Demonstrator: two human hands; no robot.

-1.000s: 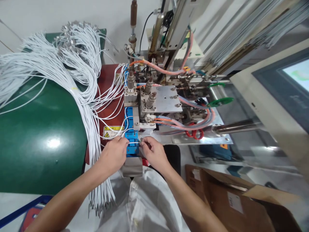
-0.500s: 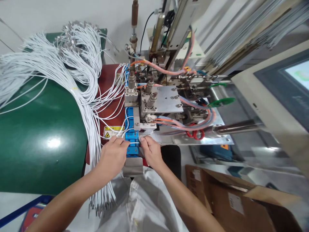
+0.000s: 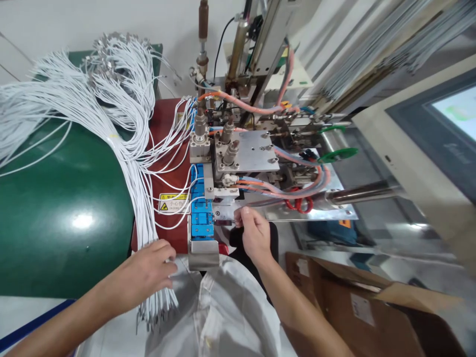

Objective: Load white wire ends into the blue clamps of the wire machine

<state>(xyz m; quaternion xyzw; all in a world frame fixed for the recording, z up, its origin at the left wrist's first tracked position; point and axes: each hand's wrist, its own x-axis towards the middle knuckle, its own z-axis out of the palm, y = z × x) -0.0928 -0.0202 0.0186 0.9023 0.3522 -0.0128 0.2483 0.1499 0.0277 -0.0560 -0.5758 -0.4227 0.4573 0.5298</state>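
My left hand [image 3: 150, 267] lies over the lower part of a hanging bundle of white cables [image 3: 143, 213], its fingers curled; whether it grips any cable is hidden. To the right, my right hand [image 3: 255, 230] is closed beside the machine's metal base, and what its fingertips hold, if anything, is too small to name. Between the hands is a row of blue fixture blocks [image 3: 202, 218]. Several white cables run from the bundle to the blocks higher up the row.
Machine cylinders and a metal plate [image 3: 256, 148] stand beyond the hands. A green wire spool [image 3: 337, 146] and a monitor [image 3: 439, 119] are at the right. A cardboard box [image 3: 357, 307] sits lower right. The green table [image 3: 59, 218] is at the left.
My left hand has moved from the blue blocks down and left to the cable bundle. My right hand has shifted right, away from the blocks. The cable formerly between the hands now lies left of the blocks.
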